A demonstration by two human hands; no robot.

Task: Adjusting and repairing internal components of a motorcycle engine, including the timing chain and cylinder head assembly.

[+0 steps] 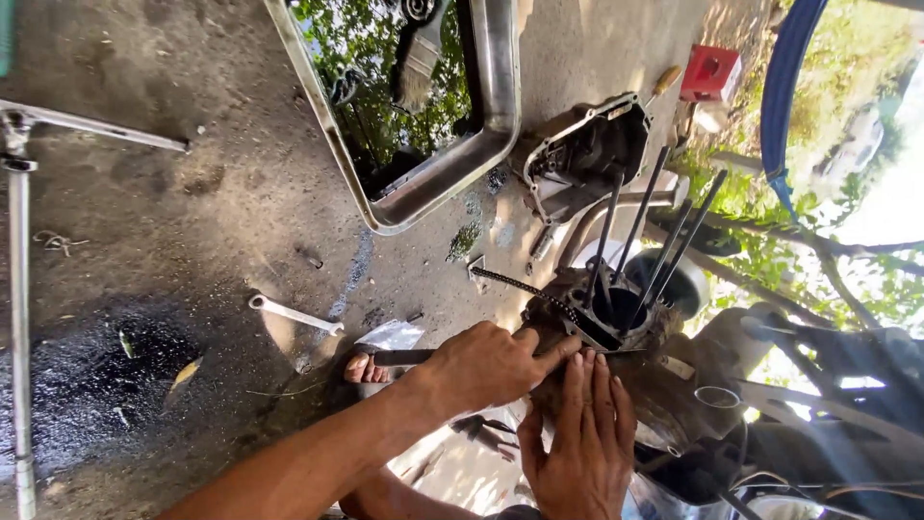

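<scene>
A greasy motorcycle engine case (616,323) sits at centre right, with several long dark studs (640,226) rising from around its round bore. A timing chain (515,286) runs out of it to the left. My left hand (486,366) reaches in from the lower left, its fingers curled against the case's near edge and the index finger stretched along it. Whether something small is held under it is hidden. My right hand (577,438) comes up from the bottom and lies flat against the case, fingers straight and side by side, holding nothing.
A metal tray (500,106) of dark liquid holds a paintbrush (419,58). Beside it lie a removed engine cover (582,154), a red box (710,74) and a blue hose (784,87). A wrench (294,315) lies on the oil-stained concrete; a metal stand (19,289) runs along the left.
</scene>
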